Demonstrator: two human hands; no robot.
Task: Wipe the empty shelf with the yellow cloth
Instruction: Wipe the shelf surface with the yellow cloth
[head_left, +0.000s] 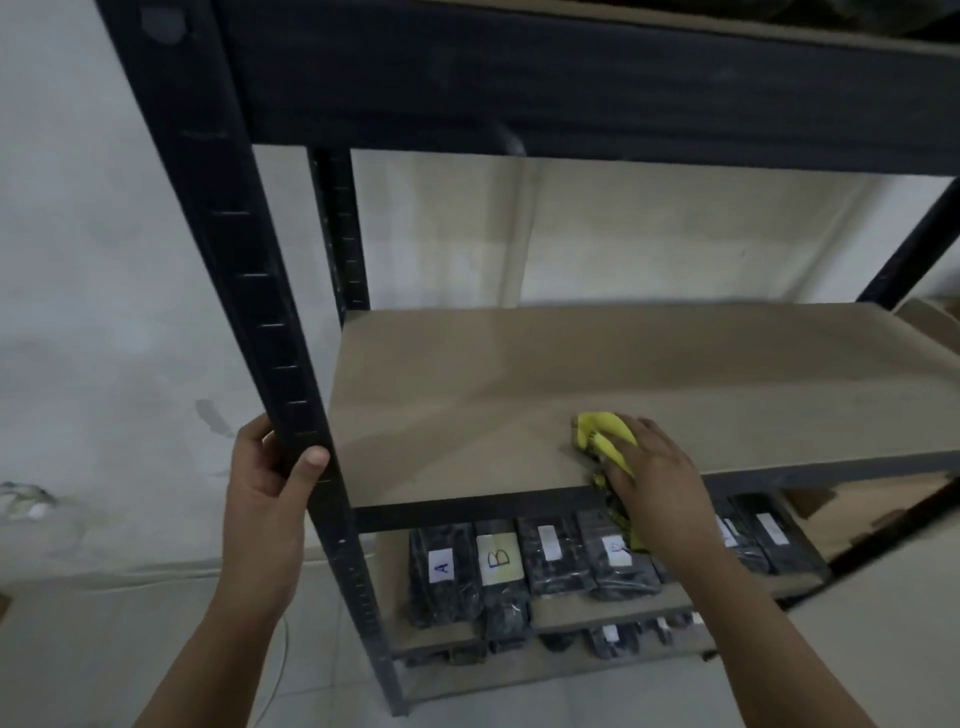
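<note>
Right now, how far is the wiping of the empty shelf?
Done: the yellow cloth is picked up and already on the empty shelf, near its front edge. In hand: the right hand presses the cloth on the board, while the left hand grips the black front post. Left: no wiped area can be told apart, so the whole board, left side and back, may still need wiping.

1. My shelf (519, 374) is bare board from 9 to 3 o'clock of the cloth (605, 439); a hand can sweep it freely.
2. The black post (249, 291), gripped by my left hand (270, 478), bounds it at 9 o'clock.
3. The beam (571, 88) above at 12 o'clock caps headroom.
4. My right hand (660, 467) occupies the front edge.
</note>
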